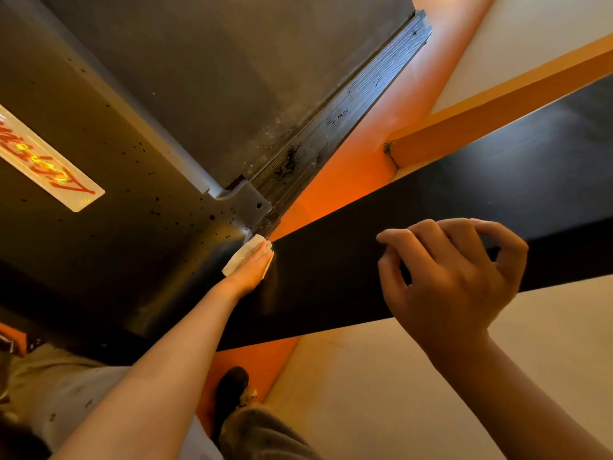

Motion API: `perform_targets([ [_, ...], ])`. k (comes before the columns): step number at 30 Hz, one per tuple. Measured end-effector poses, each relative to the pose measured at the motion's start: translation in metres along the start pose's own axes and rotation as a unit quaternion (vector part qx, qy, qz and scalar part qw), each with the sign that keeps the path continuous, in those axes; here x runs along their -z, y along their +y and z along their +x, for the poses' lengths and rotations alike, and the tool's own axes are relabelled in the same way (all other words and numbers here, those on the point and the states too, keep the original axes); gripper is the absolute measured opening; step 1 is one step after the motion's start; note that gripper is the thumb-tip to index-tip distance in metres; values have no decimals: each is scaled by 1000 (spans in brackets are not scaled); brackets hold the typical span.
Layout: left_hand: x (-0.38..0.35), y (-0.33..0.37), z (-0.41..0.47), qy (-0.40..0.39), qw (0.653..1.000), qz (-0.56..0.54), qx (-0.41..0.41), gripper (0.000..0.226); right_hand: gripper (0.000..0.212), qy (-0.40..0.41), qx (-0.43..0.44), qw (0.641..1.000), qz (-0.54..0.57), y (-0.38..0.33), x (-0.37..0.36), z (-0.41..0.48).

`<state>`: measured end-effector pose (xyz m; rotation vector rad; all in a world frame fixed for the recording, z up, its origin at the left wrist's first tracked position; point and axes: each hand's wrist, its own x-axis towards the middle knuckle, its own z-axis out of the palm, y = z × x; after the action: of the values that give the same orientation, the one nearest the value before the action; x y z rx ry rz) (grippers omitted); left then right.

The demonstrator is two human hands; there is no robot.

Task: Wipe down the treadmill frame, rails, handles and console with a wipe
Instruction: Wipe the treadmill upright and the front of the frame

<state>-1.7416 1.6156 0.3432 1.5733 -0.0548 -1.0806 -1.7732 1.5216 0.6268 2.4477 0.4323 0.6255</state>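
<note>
I look down on the treadmill from above. Its black upright frame bar (365,267) crosses the view from lower left to upper right. My left hand (253,265) lies flat with straight fingers on a white wipe (240,252), pressing it against the bar's low end beside the dark motor cover (116,227). My right hand (451,277) curls its fingers over the top edge of the same bar, higher up. The ribbed side rail (341,121) runs away along the grey belt (248,78) and carries dark grime near its front end.
An orange frame strip (391,104) borders the rail, and an orange bar (497,104) juts out to the right. A white label with red script (43,157) sits on the motor cover. My shoe (232,393) stands on the orange base; pale floor (398,376) lies to the right.
</note>
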Motion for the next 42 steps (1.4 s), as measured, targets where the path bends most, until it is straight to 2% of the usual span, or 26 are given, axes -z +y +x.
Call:
perform_targets([
  [3, -3, -5, 4, -9, 1000, 24, -18, 47, 18, 1, 0, 1000, -5, -1, -1, 0],
  [9, -3, -13, -3, -6, 1000, -8, -23, 48, 19, 10, 1, 1000, -5, 0, -3, 0],
  [12, -6, -28, -12, 10, 999, -52, 1, 48, 20, 15, 4, 1000, -4, 0, -3, -1],
  [19, -10, -70, -60, 56, 996, -71, 0, 48, 21, 25, 12, 1000, -1, 1, -3, 0],
  [21, -13, -81, -75, 84, 989, -120, 7, 45, 21, 29, 17, 999, 2, 1, -3, 0],
  [24, -25, -98, -99, 148, 984, -100, 21, 42, 25, 36, 25, 999, 3, 2, -4, 1],
  [29, -56, -121, -113, 267, 962, 57, 12, 42, 30, 57, 36, 998, 20, 2, -6, -1],
  [31, -62, -128, -106, 311, 946, 88, 0, 36, 32, 59, 37, 997, 23, 3, -7, 0],
  [32, -66, -134, -100, 340, 934, 108, -26, 38, 33, 60, 39, 997, 24, 3, -7, 0],
  [36, -81, -142, -85, 411, 900, 137, -53, 81, 33, 64, 52, 996, 40, 4, -9, -3],
  [39, -89, -134, -85, 486, 857, 156, -77, 86, 32, 67, 70, 994, 58, 5, -8, -2],
  [42, -96, -124, -80, 534, 833, 132, -52, 87, 33, 95, 73, 991, 63, 4, -9, -3],
])
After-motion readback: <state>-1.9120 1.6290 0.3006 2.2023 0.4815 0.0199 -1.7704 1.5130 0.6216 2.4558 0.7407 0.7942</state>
